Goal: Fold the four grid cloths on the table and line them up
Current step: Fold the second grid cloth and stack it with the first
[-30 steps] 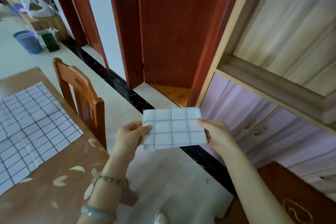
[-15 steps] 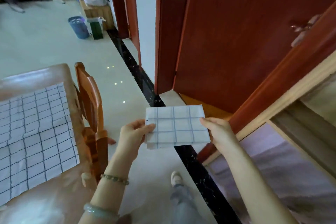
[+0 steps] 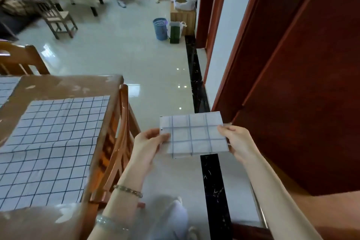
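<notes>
Two-handed pinch on small folded white cloth with blue grid lines point(image 3: 194, 135): left hand point(image 3: 150, 142) clamped on its left edge with thumb on top, right hand point(image 3: 236, 140) nipping the right edge, both closed on fabric, neither free. Held flat and roughly level in the air above pale glossy tiled floor point(image 3: 136, 54), off to the right of brown glossy wooden bench point(image 3: 58, 87), not touching it. Probably kept taut between the hands to keep layers stacked and check edges for squareness before set-down. Compact rectangle, several layers thick judging by offset edges along bottom and at right corner; thin, soft woven look, slightly see-through. Larger unfolded white grid cloth point(image 3: 52, 142) spread flat on bench near its right edge, lightly wrinkled, thin dark lines, limp. Corner of another grid cloth point(image 3: 7, 87) at far left of bench, cut off by frame edge. Fourth cloth not in view. Orange-brown varnished wooden chair point(image 3: 120, 142) tucked against bench, between it and the hands; curved top rail, hard and shiny. Beaded bracelet point(image 3: 127, 191) and pale bangle point(image 3: 109, 222) on left wrist. Judged stage: one cloth folded, placement on bench pending, at least two left to fold. Risk: layers sliding apart on any slackening of either pinch.
</notes>
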A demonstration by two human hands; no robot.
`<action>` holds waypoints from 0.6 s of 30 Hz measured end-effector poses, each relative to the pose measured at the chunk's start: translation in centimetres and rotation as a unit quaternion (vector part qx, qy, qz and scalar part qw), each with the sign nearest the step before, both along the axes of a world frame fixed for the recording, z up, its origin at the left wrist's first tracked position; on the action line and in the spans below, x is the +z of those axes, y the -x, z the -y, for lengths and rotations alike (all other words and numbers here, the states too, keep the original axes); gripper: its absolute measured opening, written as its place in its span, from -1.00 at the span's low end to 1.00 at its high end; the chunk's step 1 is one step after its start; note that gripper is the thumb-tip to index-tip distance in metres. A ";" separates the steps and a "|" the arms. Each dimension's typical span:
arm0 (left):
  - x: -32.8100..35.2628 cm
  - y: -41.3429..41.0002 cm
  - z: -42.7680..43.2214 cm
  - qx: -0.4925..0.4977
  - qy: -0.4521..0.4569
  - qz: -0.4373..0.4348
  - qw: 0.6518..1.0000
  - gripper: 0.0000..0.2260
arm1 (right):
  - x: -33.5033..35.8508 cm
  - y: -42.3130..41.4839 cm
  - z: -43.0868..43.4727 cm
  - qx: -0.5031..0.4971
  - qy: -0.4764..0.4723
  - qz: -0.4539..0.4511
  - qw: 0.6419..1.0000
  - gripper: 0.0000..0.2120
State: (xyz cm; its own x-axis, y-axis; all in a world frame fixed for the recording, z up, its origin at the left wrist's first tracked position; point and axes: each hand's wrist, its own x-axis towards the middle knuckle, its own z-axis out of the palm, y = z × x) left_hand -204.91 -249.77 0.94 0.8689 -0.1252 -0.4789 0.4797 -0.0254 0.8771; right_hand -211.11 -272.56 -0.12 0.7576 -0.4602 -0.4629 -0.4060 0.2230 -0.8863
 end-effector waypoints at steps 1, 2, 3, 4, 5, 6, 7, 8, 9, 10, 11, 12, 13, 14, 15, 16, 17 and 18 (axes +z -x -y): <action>-0.1 -1.3 0.5 0.008 0.001 -0.006 1.000 -0.82 | -0.2 -1.7 0.6 0.008 -0.002 0.002 1.000 -0.88; -0.2 -2.6 1.1 0.018 0.003 -0.012 1.000 -0.81 | -0.3 -3.4 1.2 0.015 0.000 0.001 1.000 -0.87; -0.3 -4.0 1.7 0.027 0.006 -0.014 1.000 -0.81 | -0.6 -5.2 1.9 0.020 0.003 -0.002 1.000 -0.86; -0.6 -5.6 2.2 0.037 0.007 -0.015 0.999 -0.80 | -0.7 -7.0 2.5 0.024 0.004 -0.005 1.000 -0.85; -0.8 -7.3 2.8 0.042 0.010 -0.016 0.999 -0.80 | -0.9 -9.0 3.1 0.029 0.003 -0.007 1.000 -0.85; -0.9 -9.3 3.3 0.045 0.013 -0.016 0.999 -0.80 | -1.0 -11.2 3.8 0.034 0.004 -0.006 0.999 -0.85; -1.1 -11.3 3.9 0.047 0.016 -0.012 0.999 -0.80 | -1.1 -13.4 4.4 0.041 0.008 -0.005 0.999 -0.86; -1.2 -13.4 4.3 0.051 0.019 -0.006 0.999 -0.80 | -1.1 -15.7 4.9 0.047 0.013 -0.003 0.999 -0.86; -1.1 -15.5 4.8 0.056 0.021 -0.003 0.998 -0.80 | -0.9 -18.0 5.4 0.053 0.018 -0.001 0.998 -0.86; -1.0 -17.5 5.2 0.063 0.025 0.001 0.998 -0.80 | -0.6 -20.2 5.8 0.057 0.017 0.003 0.998 -0.86; -0.7 -19.7 5.6 0.068 0.031 0.004 0.997 -0.80 | -0.4 -22.5 6.2 0.059 0.014 0.005 0.998 -0.86; -0.4 -22.0 6.1 0.070 0.035 0.005 0.997 -0.82 | -0.1 -24.9 6.6 0.061 0.010 0.009 0.998 -0.86; 0.0 -24.0 6.5 0.069 0.038 0.008 0.997 -0.84 | 0.3 -27.0 6.9 0.064 0.006 0.011 0.998 -0.87; 0.3 -26.0 6.8 0.068 0.041 0.013 0.997 -0.87 | 0.8 -29.0 7.1 0.069 0.003 0.012 0.998 -0.88; 0.7 -28.0 7.2 0.071 0.047 0.019 0.996 -0.89 | 1.1 -31.1 7.4 0.077 0.004 0.014 0.997 -0.88; 0.9 -29.9 7.5 0.076 0.050 0.022 0.996 -0.92 | 1.4 -33.2 7.6 0.086 0.008 0.014 0.996 -0.88; 1.2 -31.6 7.8 0.082 0.052 0.024 0.995 -0.94 | 1.6 -35.1 7.8 0.093 0.011 0.014 0.995 -0.88; 1.2 -33.3 7.9 0.092 0.054 0.024 0.994 -0.93 | 1.7 -37.0 8.0 0.099 0.012 0.012 0.995 -0.88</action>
State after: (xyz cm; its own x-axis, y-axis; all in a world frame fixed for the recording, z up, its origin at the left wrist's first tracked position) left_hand -171.62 -257.68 2.13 0.9031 -0.0103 -0.4293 0.4256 0.1546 0.8916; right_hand -174.15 -280.61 1.56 0.8456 -0.3105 -0.4342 -0.4183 0.1198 -0.9004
